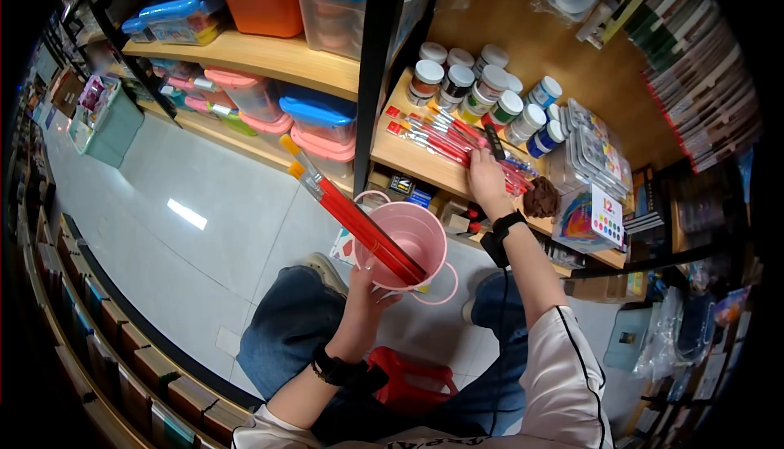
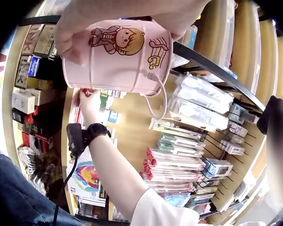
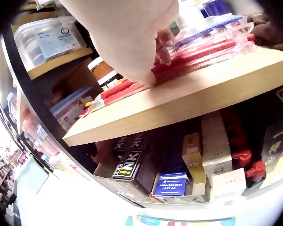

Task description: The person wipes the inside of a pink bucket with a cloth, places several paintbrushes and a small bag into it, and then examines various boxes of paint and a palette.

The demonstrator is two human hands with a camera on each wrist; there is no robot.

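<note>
My left hand (image 1: 365,292) grips the rim of a pink bucket (image 1: 427,233) with looped handles. The bucket is tilted, and a cartoon figure (image 2: 120,40) shows on its side in the left wrist view. Large red-handled paintbrushes (image 1: 351,216) lean inside, their yellow bristles sticking out past the rim. Over the wooden shelf (image 3: 188,103), my right hand (image 1: 487,181) pinches among red paintbrushes (image 3: 198,59) in clear wrapping. More wrapped brushes (image 1: 429,135) lie to its left. Its fingertips are partly hidden in the right wrist view.
White-lidded paint jars (image 1: 492,82) stand behind the brushes. A brown crumpled item (image 1: 541,197) and a paint set box (image 1: 590,216) sit to the right. Ink boxes (image 3: 129,165) fill the shelf below. A red stool (image 1: 412,380) is between the person's legs.
</note>
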